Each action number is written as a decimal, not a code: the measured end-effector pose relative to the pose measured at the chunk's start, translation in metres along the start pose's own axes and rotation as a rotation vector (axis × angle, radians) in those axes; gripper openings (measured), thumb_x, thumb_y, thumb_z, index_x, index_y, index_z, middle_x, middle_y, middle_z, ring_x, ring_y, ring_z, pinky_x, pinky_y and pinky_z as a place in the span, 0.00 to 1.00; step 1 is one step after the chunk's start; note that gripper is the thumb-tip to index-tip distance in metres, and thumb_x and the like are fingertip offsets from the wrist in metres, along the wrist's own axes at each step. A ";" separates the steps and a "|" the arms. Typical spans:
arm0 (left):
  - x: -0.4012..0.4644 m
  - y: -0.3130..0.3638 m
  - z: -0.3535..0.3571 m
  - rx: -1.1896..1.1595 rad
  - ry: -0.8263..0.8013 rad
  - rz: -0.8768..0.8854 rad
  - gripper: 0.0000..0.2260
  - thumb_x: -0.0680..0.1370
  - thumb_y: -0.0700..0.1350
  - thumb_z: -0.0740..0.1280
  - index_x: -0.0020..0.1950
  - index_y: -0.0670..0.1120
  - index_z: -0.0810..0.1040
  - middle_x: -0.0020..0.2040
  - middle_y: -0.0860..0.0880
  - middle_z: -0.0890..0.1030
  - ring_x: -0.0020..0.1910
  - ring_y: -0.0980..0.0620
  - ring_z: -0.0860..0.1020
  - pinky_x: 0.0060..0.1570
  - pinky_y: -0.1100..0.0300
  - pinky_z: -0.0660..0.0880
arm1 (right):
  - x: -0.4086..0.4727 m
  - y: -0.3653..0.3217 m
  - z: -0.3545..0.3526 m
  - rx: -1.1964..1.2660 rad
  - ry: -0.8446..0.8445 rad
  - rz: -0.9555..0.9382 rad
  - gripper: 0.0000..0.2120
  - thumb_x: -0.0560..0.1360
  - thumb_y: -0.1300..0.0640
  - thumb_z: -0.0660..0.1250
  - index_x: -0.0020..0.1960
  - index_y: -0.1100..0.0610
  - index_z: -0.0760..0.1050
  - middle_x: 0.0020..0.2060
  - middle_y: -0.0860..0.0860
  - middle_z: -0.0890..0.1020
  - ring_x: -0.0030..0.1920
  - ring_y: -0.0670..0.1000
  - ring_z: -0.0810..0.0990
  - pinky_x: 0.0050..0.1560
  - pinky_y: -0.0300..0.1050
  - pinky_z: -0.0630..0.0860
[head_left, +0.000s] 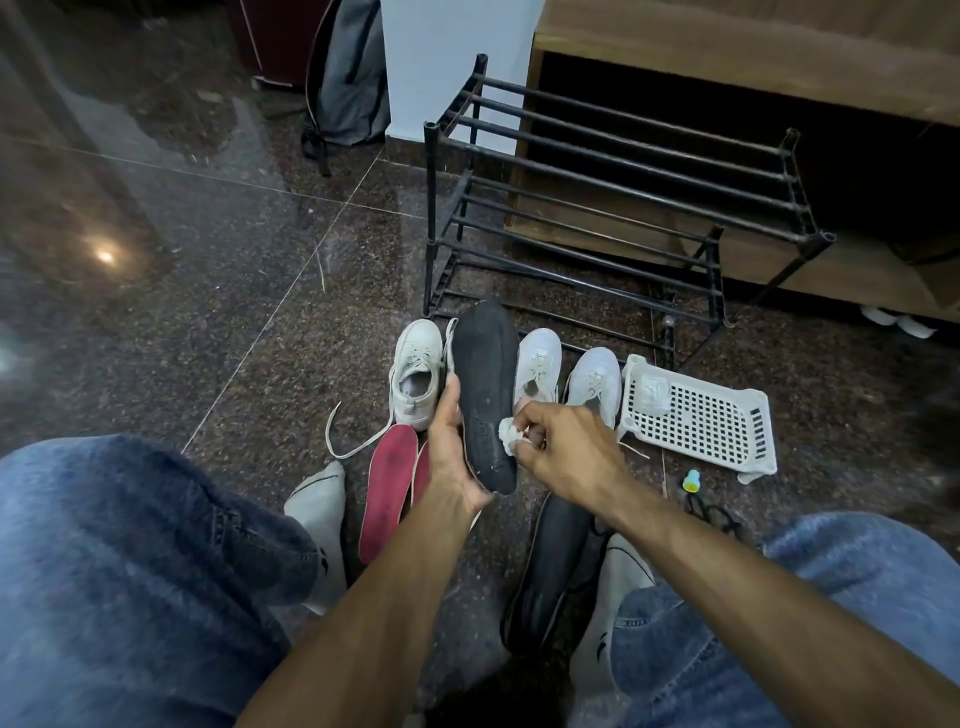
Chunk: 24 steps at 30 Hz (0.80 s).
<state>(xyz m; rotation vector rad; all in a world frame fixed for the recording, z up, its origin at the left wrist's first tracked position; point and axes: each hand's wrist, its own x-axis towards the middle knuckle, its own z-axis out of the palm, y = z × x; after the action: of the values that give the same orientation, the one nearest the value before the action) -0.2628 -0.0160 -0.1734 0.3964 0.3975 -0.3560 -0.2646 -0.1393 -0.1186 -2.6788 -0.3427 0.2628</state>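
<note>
Shoe (556, 571), black, on floor between knees | red insole (387, 488) beside it | left hand (449, 441) curled round black insole (485, 374), held above them | right hand (566, 447) pinches white wad (509, 432) against it | white sneakers (415, 374) behind | basket (717, 423) holds crumpled paper (652, 392) | rack (430, 208) farthest

The person wears blue denim jeans (130, 571), faded and mottled pale over both thighs, darker along the inner left leg where a stitched seam and cuff show. Each foot has a white sock, the left sock (322, 512) and the right sock (610, 618) both carrying a small dark logo mark. Both forearms (384, 597) are bare, as are the left grip (452, 441) and the right grip (566, 447).
</note>
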 end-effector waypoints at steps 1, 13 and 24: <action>-0.002 -0.001 -0.001 0.023 -0.010 -0.015 0.25 0.78 0.59 0.60 0.51 0.38 0.83 0.48 0.40 0.83 0.46 0.44 0.82 0.50 0.51 0.79 | 0.001 0.001 0.000 0.009 0.020 0.003 0.07 0.72 0.53 0.68 0.50 0.49 0.79 0.38 0.45 0.82 0.42 0.50 0.81 0.45 0.47 0.78; -0.002 -0.006 -0.001 0.037 0.060 -0.113 0.17 0.77 0.54 0.61 0.52 0.43 0.81 0.45 0.45 0.83 0.45 0.47 0.81 0.44 0.55 0.78 | 0.015 -0.009 -0.011 -0.268 -0.002 -0.147 0.12 0.78 0.51 0.59 0.54 0.53 0.79 0.50 0.49 0.78 0.50 0.56 0.79 0.49 0.48 0.73; 0.002 -0.014 0.000 0.038 0.017 -0.127 0.12 0.72 0.50 0.62 0.47 0.44 0.80 0.41 0.46 0.82 0.39 0.48 0.81 0.43 0.57 0.77 | 0.028 -0.003 -0.026 -0.336 0.030 -0.138 0.12 0.77 0.51 0.60 0.53 0.51 0.80 0.50 0.50 0.79 0.52 0.59 0.79 0.47 0.50 0.74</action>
<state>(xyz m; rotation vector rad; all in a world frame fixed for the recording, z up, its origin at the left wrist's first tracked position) -0.2666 -0.0289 -0.1789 0.4127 0.4345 -0.4851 -0.2323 -0.1388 -0.0982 -2.9647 -0.6081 0.1317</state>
